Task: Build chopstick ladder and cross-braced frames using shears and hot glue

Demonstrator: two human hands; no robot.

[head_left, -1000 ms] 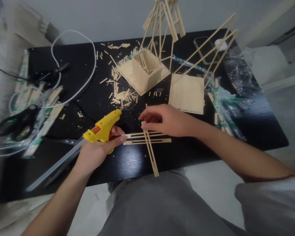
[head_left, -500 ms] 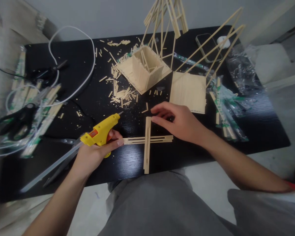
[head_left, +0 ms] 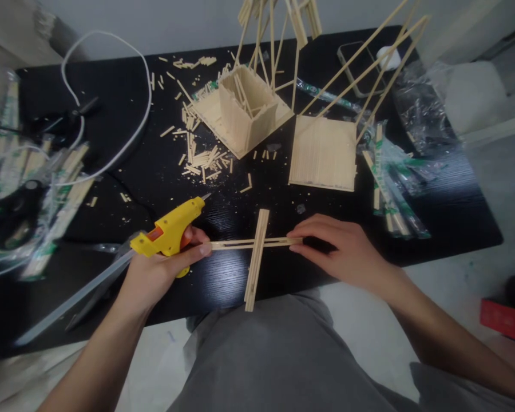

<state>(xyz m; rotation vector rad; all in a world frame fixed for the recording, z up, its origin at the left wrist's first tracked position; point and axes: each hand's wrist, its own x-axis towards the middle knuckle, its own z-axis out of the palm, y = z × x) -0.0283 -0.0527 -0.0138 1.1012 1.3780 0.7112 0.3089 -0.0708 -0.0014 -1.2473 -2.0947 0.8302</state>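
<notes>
A yellow hot glue gun (head_left: 169, 228) with a long clear glue stick (head_left: 77, 297) out of its back rests in my left hand (head_left: 158, 272). The thumb and a finger of that hand also pinch the left end of a flat bundle of wooden sticks (head_left: 234, 244). At its right end, my right hand (head_left: 343, 249) pinches the same bundle between thumb and fingers. Across the bundle's middle lies a second stick bundle (head_left: 257, 260), slightly tilted, forming a cross. Whether the two are glued together I cannot tell.
Behind stand a wooden box on a base (head_left: 249, 111) and a flat stick panel (head_left: 323, 153) with long slanting sticks. Cut stick pieces (head_left: 203, 159) lie scattered. Black scissors (head_left: 15, 212), a white cable (head_left: 143, 114) and packaged sticks (head_left: 62, 212) are left; wrapped sticks (head_left: 395, 189) lie right.
My right hand has let go of the crossing bundle's far end and moved right and down onto the horizontal bundle's end. The crossing bundle has turned. My left hand keeps its hold.
</notes>
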